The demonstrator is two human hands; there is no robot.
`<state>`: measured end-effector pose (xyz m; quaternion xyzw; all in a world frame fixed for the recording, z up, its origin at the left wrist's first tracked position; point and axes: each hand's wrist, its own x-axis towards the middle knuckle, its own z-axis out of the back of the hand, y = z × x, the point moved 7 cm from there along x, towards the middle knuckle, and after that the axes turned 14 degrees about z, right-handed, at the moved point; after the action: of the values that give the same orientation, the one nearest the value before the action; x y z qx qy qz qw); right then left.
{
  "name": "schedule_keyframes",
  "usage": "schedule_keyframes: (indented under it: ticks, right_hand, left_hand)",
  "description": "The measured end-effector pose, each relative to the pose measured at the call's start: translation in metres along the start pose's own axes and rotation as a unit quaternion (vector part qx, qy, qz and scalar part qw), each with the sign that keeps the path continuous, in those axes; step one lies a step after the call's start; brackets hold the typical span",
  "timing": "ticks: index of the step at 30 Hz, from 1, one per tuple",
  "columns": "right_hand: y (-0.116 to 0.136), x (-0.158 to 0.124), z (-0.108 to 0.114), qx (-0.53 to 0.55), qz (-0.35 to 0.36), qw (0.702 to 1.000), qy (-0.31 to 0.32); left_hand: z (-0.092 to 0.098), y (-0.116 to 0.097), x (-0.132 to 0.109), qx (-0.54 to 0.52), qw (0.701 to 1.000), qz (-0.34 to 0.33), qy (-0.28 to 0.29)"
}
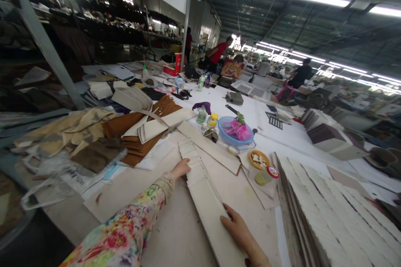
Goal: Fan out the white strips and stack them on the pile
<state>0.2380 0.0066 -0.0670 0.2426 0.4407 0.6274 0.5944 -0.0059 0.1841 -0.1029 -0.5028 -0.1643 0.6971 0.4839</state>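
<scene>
A long row of overlapping cream strips (206, 200) lies slanting across the board-covered table in front of me. My left hand (181, 168) is at the left edge of its far part, fingers closed on the strips' edge. On the right edge of the nearer part, my right hand (236, 225) grips the strips, with its thumb on top and the other fingers partly hidden along the side. Another long cream piece (213, 148) lies just beyond the row.
A blue basin (236, 131) holds a pink bag. Nearby are a yellow bowl (259, 159) and a red-lidded jar (267, 175). Large layered stacks (338, 212) stand at right; brown pieces (159, 125) and a plastic bag (59, 175) lie at left. Several people are farther back.
</scene>
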Motion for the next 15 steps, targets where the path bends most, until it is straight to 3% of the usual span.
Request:
schedule_keyframes:
  ticks: [9, 15]
  right_hand:
    - [0.006, 0.011, -0.003, -0.019, 0.015, 1.000, -0.003]
    - [0.002, 0.012, 0.003, -0.156, 0.026, 0.986, -0.047]
  left_hand:
    - [0.007, -0.002, 0.011, 0.029, 0.999, 0.000, -0.022]
    - [0.018, -0.014, 0.008, 0.053, 0.996, -0.048, -0.061]
